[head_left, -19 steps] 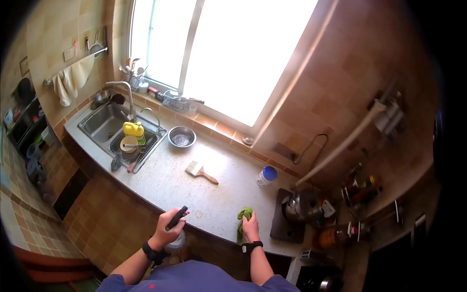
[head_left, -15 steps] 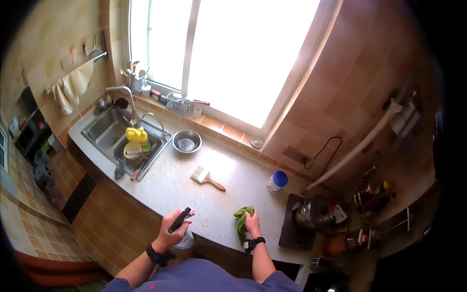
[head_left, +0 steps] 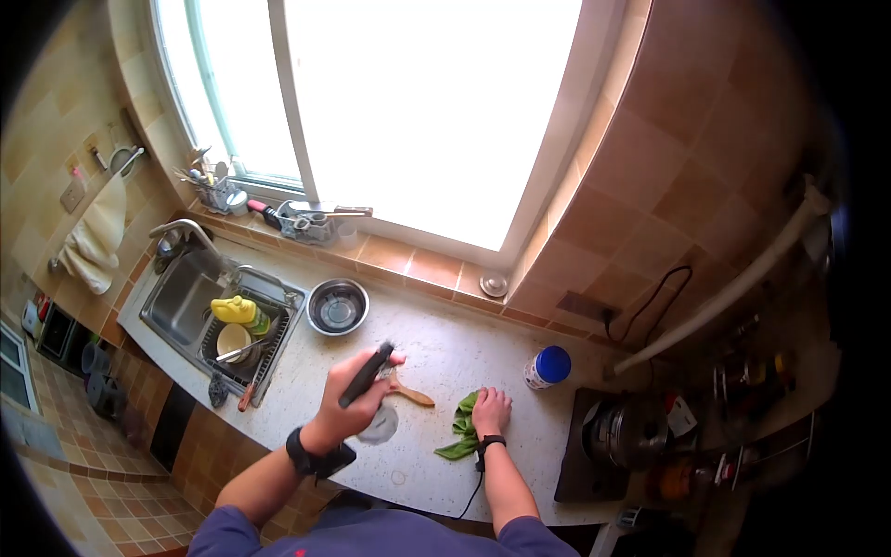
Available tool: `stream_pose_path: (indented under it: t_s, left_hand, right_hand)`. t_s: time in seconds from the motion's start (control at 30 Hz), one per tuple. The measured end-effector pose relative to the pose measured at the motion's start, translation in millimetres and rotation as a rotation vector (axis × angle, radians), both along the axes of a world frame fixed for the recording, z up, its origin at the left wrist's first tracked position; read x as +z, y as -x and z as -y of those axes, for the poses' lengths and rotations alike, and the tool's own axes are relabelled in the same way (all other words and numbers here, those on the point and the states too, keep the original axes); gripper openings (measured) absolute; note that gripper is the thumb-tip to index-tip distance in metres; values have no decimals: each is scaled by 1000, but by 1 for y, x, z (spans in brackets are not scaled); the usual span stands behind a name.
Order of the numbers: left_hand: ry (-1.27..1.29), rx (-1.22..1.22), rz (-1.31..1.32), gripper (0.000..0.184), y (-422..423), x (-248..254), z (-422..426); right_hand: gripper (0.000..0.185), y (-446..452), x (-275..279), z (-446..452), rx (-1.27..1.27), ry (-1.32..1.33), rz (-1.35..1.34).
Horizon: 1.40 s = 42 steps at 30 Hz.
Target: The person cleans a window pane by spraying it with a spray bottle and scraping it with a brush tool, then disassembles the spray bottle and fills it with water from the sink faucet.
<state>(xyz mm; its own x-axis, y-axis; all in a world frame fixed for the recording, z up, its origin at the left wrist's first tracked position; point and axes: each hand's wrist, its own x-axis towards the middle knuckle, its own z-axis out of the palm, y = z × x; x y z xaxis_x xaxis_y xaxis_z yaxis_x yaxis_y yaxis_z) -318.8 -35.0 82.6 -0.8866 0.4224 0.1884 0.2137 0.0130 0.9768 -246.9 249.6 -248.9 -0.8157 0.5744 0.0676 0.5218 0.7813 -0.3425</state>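
Farther in from the counter's edge [head_left: 529,450] than half a second ago, a person's left hand [head_left: 345,397] grips a black-topped bottle [head_left: 366,376], partly hiding a wooden-handled brush [head_left: 415,396]. The right hand [head_left: 491,410] covers part of a green cloth [head_left: 463,425] on the countertop, its grip impossible to tell.

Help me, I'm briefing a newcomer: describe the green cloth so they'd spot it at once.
Start at the big bright window and drop to the pale counter below it. Toward its front edge, left of the dark hob, the person's right hand rests on the green cloth. Its crumpled green fabric sets it apart from the wooden-handled brush and blue-lidded tub nearby.
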Motion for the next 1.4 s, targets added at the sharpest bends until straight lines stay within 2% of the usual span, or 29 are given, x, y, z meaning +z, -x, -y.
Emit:
stream_pose_path:
  t_s: [0.17,0.3,0.4,0.53,0.6,0.67,0.7,0.8,0.97,1.07,1.1,1.33,1.4]
  left_hand:
    - [22,-92,-173,33,101,34,-65]
    - [-120,-114,-358,23,178,30,-129]
    - [2,-20,-308,20,216,37,-172]
    - [-118,30,-345,18,267,40,-228]
    - [-81,64,-352,16,286,47,-249]
    - [-122,101,-484,15,305,44,-279]
    - [-146,123,-548,14,312,42,-290]
    - [63,197,-546,12,324,41,-310]
    - [-11,139,-419,9,312,45,-310]
    - [-139,150,-451,9,313,43,-316]
    - [-66,160,-463,10,312,46,-315]
    - [-128,139,-463,9,311,47,-316]
    - [-54,163,-485,10,314,52,-315]
  right_hand:
    - [27,34,-4,-5,-135,-123,98]
    - [27,36,2,-6,-171,-222,-43]
    - [30,31,-9,-8,-208,-260,-86]
    - [33,24,-18,-11,-202,-227,-67]
    - [33,22,-16,-7,-204,-209,-63]
    - [32,23,-11,-9,-182,-241,-58]
    - [32,22,-11,-9,-179,-236,-62]
    - [32,19,-12,-14,-172,-233,-66]
    - [32,17,-12,-16,-185,-226,-35]
    - [32,16,-13,-20,-168,-246,-67]
    - [31,16,-13,-20,-169,-242,-68]
    - [30,13,-14,-25,-155,-267,-98]
    - [30,12,-12,-24,-156,-266,-94]
